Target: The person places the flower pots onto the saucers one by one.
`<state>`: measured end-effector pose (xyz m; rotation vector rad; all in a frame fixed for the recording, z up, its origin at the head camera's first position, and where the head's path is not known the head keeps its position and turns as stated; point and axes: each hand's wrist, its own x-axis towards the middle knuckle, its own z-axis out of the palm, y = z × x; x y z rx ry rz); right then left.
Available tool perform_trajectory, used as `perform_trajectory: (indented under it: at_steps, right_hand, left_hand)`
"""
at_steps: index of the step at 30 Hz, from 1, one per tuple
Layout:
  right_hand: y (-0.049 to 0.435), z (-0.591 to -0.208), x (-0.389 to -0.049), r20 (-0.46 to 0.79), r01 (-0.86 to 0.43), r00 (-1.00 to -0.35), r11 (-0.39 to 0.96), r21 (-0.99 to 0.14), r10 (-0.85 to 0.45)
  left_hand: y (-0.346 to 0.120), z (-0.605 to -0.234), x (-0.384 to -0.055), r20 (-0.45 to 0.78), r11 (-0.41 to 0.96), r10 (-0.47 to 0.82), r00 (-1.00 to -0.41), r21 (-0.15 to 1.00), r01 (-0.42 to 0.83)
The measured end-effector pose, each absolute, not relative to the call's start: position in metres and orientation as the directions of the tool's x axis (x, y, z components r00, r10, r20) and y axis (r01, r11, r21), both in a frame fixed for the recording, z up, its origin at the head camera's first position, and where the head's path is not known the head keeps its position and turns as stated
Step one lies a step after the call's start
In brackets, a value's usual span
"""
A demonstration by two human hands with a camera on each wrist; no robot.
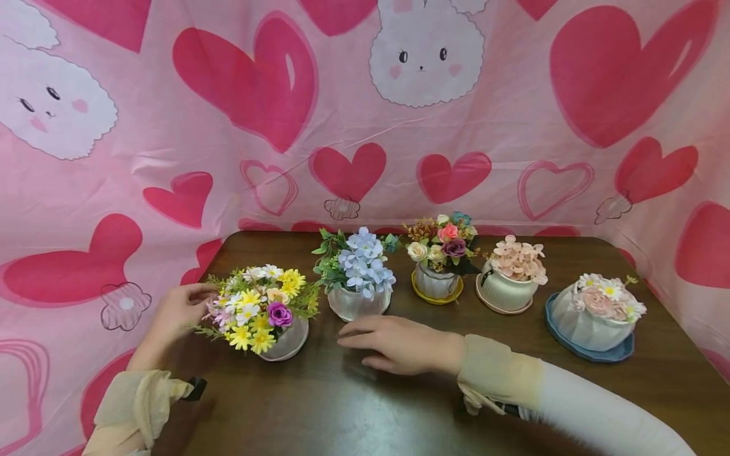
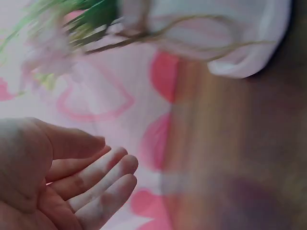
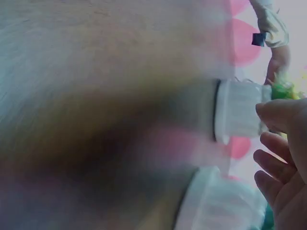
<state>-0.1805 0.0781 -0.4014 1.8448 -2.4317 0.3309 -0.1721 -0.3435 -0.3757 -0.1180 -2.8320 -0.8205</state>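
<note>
Five potted artificial flower arrangements stand on the dark table in the head view. My left hand (image 1: 178, 311) is beside the leftmost one, a pot (image 1: 293, 339) of yellow, white and purple flowers (image 1: 251, 310). In the left wrist view that hand (image 2: 72, 177) has loosely bent fingers with nothing between them, apart from the white pot (image 2: 192, 28) with twine around it. My right hand (image 1: 399, 345) hovers over the table, just in front of the white pot (image 1: 356, 305) of blue flowers (image 1: 365, 263). Its fingers are relaxed and hold nothing in the right wrist view.
Further right stand a pot of mixed roses (image 1: 436, 282) on a yellow saucer (image 1: 422, 295), a cream pot (image 1: 504, 291) with peach flowers, and a white pot (image 1: 593, 323) on a blue saucer (image 1: 561, 339). A pink heart-patterned cloth (image 1: 365, 126) hangs behind the table (image 1: 319, 405).
</note>
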Motion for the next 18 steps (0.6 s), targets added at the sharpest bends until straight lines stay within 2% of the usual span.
perform_trajectory:
  at_steps: [2, 4, 6, 10, 14, 18]
  right_hand:
    - [0.09, -0.392, -0.181, 0.207, -0.956, -0.283, 0.259, -0.134, -0.937]
    - [0.102, -0.383, -0.183, 0.229, -0.954, -0.292, 0.266, -0.139, -0.929]
    - [0.115, -0.375, -0.186, 0.259, -0.954, -0.293, 0.264, -0.141, -0.92]
    - [0.138, -0.357, -0.192, 0.304, -0.942, -0.327, 0.282, -0.184, -0.895]
    - [0.16, -0.331, -0.201, 0.351, -0.914, -0.396, 0.328, -0.24, -0.848]
    - [0.185, -0.303, -0.213, 0.383, -0.869, -0.493, 0.417, -0.267, -0.781]
  left_hand:
    - [-0.343, -0.36, -0.171, 0.224, 0.867, -0.01, -0.975, 0.487, 0.103]
    - [-0.357, -0.36, -0.179, 0.258, 0.878, -0.043, -0.965, 0.472, 0.086]
    - [-0.352, -0.34, -0.177, 0.299, 0.899, -0.077, -0.951, 0.434, 0.064]
    - [-0.348, -0.313, -0.18, 0.351, 0.899, -0.106, -0.93, 0.434, 0.061]
    - [-0.331, -0.286, -0.185, 0.303, 0.902, -0.094, -0.948, 0.43, 0.047]
    - [-0.308, -0.262, -0.194, 0.258, 0.896, -0.038, -0.965, 0.436, 0.082]
